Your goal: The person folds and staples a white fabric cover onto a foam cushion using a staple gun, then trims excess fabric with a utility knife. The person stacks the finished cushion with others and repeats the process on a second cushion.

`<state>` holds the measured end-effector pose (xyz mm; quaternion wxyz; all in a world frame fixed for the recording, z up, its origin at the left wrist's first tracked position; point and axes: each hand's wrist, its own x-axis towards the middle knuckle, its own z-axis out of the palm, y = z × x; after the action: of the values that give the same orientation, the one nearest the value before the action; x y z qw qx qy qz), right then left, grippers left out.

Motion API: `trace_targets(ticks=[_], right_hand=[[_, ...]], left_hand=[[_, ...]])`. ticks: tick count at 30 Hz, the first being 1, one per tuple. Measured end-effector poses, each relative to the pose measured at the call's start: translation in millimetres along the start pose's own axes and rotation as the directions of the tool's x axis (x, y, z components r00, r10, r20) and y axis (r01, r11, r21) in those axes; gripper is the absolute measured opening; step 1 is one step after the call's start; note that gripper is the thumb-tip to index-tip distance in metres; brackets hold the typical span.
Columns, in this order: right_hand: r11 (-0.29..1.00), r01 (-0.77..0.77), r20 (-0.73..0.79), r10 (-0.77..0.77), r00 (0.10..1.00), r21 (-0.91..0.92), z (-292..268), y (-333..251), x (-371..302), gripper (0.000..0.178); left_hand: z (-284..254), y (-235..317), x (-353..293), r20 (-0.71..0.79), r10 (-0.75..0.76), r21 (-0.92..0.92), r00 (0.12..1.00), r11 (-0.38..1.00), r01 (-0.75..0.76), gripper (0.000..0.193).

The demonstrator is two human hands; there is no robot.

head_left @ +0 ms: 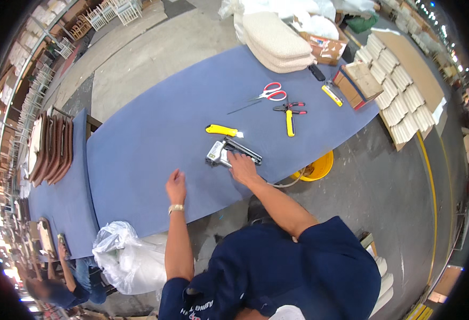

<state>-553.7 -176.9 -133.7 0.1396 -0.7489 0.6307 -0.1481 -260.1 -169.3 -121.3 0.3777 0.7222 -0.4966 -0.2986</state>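
Note:
My right hand (242, 167) has its fingers round the handle of a silver and black staple gun (216, 151), which lies on the blue-covered table (154, 133). A hose (285, 185) runs off the table edge beside my right forearm. My left hand (176, 186), with a watch (176, 208) at the wrist, hovers over the near edge, fingers loosely curled and nothing visible in them. Just beyond the staple gun is a yellow utility knife (221, 130). Farther off lie red-handled scissors (273, 93), a thin dark rod (244, 107) and pliers (290, 118) with yellow and red handles.
Cream padded cushions (277, 42) are stacked at the far end, near a small cardboard box (358, 84) and another yellow cutter (332, 95). A yellow bucket (319, 166) stands below the right edge. Plastic wrapping (133, 256) bulges at the near left. Another person (74, 285) works at lower left.

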Motion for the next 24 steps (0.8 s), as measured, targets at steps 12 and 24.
trace_targets(ticks=[12, 24], right_hand=[[0.985, -0.152, -0.052, 0.157, 0.986, 0.086, -72, 158, -11, 0.054], [0.968, -0.111, -0.198, 0.158, 0.967, 0.226, -164, 251, 194, 0.023]], left_hand=[[178, 99, 66, 0.456, 0.412, 0.586, 0.789, 0.529, -0.614, 0.056], [242, 125, 37, 0.134, -0.084, 0.309, 0.987, 0.950, 0.039, 0.060]])
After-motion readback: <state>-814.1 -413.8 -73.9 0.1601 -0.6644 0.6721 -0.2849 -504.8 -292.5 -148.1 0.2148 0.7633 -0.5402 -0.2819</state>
